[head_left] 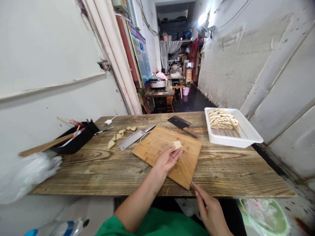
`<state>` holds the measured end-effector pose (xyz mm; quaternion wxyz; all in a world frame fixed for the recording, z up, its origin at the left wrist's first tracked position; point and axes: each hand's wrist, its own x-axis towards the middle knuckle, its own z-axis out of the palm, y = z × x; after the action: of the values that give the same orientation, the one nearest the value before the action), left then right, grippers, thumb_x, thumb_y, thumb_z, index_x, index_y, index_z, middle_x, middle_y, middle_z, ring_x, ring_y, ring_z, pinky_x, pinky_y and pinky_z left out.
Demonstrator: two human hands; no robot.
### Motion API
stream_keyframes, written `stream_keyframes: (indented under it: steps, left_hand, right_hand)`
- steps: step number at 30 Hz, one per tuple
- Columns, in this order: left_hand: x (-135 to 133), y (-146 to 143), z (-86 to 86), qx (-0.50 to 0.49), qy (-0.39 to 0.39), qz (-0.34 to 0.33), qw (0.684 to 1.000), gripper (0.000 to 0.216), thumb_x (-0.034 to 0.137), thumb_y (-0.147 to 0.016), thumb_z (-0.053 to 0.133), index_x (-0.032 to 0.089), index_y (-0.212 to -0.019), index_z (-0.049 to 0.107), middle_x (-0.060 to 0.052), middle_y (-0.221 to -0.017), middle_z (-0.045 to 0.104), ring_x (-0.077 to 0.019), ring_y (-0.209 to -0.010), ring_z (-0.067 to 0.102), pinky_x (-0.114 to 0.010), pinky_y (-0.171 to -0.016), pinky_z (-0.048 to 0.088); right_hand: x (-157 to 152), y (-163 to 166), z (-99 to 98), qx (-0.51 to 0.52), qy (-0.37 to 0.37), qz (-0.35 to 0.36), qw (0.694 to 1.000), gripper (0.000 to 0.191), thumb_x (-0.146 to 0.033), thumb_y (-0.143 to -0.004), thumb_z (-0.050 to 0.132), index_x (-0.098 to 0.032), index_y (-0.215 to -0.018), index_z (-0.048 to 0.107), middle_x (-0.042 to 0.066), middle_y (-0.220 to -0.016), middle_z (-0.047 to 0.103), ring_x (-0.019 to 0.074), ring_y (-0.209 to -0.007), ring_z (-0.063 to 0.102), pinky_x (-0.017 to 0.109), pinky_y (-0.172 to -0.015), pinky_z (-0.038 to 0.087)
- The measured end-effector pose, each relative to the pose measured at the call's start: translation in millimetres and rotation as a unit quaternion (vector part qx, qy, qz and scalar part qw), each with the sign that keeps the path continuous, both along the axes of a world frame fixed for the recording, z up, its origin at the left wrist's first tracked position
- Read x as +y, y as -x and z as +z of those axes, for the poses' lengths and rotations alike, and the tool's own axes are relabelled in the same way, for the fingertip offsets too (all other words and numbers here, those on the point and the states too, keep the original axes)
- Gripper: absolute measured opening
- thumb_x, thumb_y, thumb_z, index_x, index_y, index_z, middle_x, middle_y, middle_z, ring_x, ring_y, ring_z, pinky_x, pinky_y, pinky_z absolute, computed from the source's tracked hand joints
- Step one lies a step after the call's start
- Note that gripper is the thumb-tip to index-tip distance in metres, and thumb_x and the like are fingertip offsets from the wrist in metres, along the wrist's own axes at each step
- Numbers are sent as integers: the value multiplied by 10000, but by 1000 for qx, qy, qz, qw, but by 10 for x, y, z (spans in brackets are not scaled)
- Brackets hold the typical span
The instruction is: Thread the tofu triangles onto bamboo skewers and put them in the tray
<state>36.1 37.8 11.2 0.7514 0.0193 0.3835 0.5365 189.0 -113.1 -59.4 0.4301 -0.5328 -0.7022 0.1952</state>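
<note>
My left hand (pixel 168 159) rests on the wooden cutting board (pixel 147 151), its fingers pinching a pale slice of food (pixel 177 144). My right hand (pixel 211 211) is below the table's front edge, pinching the near end of a thin bamboo skewer (pixel 186 169). The skewer's tip meets the slice at my left fingertips. Several more pale slices (pixel 117 136) lie loose on the table to the left of the board.
A cleaver (pixel 136 136) lies left of the board and a dark cleaver (pixel 182 125) behind it. A white tray (pixel 248 136) of filled skewers stands right. A black container (pixel 76 141) with bare skewers sits left, beside a plastic bag (pixel 27 173). A green basin (pixel 267 218) is below right. A person sits far back.
</note>
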Motion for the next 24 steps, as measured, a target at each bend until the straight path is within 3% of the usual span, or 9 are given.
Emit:
stream_keyframes:
  steps: [8, 16, 24]
  left_hand:
    - [-22, 0, -18, 32, -25, -2, 999, 135, 1, -770, 511, 50, -887, 557, -162, -916, 647, -214, -853, 641, -326, -784, 536]
    - [-93, -15, -54, 50, -96, -5, 994, 113, -5, -736, 548, 87, -687, 505, -127, -797, 668, -205, -769, 656, -358, -819, 511]
    - [-108, 4, -70, 35, -111, -42, 992, 71, 29, -739, 567, 87, -753, 528, -131, -860, 668, -213, -821, 649, -379, -841, 493]
  right_hand:
    - [8, 5, 22, -4, -1, 3, 1000, 351, -291, -908, 403, -112, -1134, 603, 128, -1023, 683, 187, -911, 664, 253, -821, 524]
    - [-3, -4, 18, -8, 24, 12, 1000, 364, -297, -913, 377, -122, -1150, 591, 126, -1015, 687, 190, -907, 666, 261, -803, 531]
    - [15, 36, 87, 2, 41, 7, 999, 393, -329, -918, 360, -117, -1145, 602, 126, -987, 695, 192, -858, 680, 258, -776, 538]
